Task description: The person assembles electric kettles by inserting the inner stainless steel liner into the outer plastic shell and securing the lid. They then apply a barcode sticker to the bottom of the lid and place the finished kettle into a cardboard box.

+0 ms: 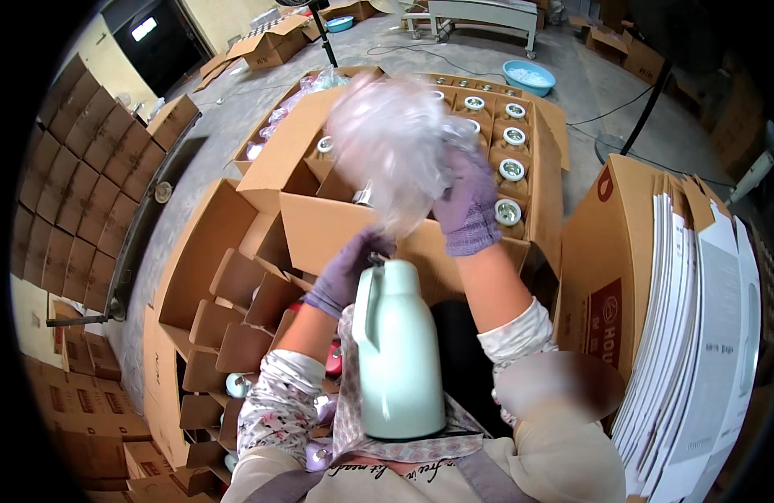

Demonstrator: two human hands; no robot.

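Mint-green jug (401,360) rests at the person's lap, centred between the forearms. Long axis runs nearly straight away from the torso: base toward the body, narrow top toward the open carton (345,230). Handle (364,312) faces the person's left. Amount of tilt cannot be judged from this view.

Left hand (345,272), purple-gloved, is the nearer one, just beside the jug's top on the handle side; its fingertips are partly hidden, so whether they pinch anything cannot be told. Right hand (471,197), also gloved, is farther out, above the carton, closed on a clear plastic bag (387,142), blurred. The bag's lower end hangs beyond the jug's top, almost in line with its axis.
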